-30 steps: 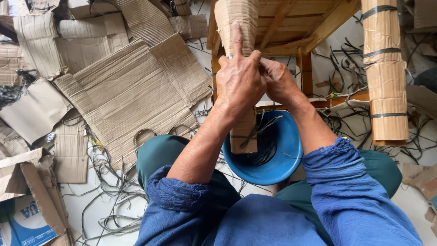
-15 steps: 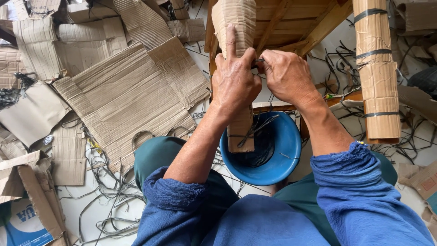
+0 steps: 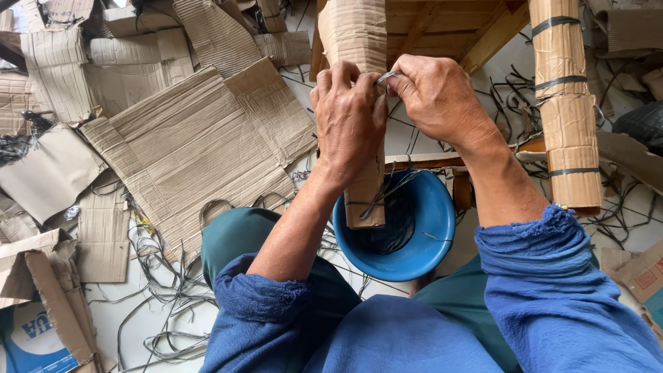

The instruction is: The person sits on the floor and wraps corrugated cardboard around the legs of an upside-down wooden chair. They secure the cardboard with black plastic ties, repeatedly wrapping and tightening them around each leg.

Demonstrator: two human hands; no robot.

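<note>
Left hand [image 3: 349,117]: wrapped round the front of the cardboard-wrapped leg [image 3: 359,41], fingers curled tight, thumb side pressing the strap [image 3: 388,74] against the cardboard.
Right hand [image 3: 435,97]: fingers pinched narrow on the strap's free end, just at the leg's right edge, touching the left hand's fingertips.
Strap: a thin grey band, showing only as a short loop between the two hands; it lies across the leg.
Leg's long axis: runs top to bottom in the view, from the wooden frame [image 3: 442,27] down to its lower end over the blue bowl [image 3: 414,228].
Key relation: the strap end sits to the right of the leg, so the right hand is the nearer one; the left pins from the front.
Bowl: between the knees, loose dark strap pieces inside.
Second leg [image 3: 566,110]: well to the right, already banded with dark straps.
Floor: flattened cardboard sheets [image 3: 193,138] to the left, strap offcuts [image 3: 152,304] scattered among them.
</note>
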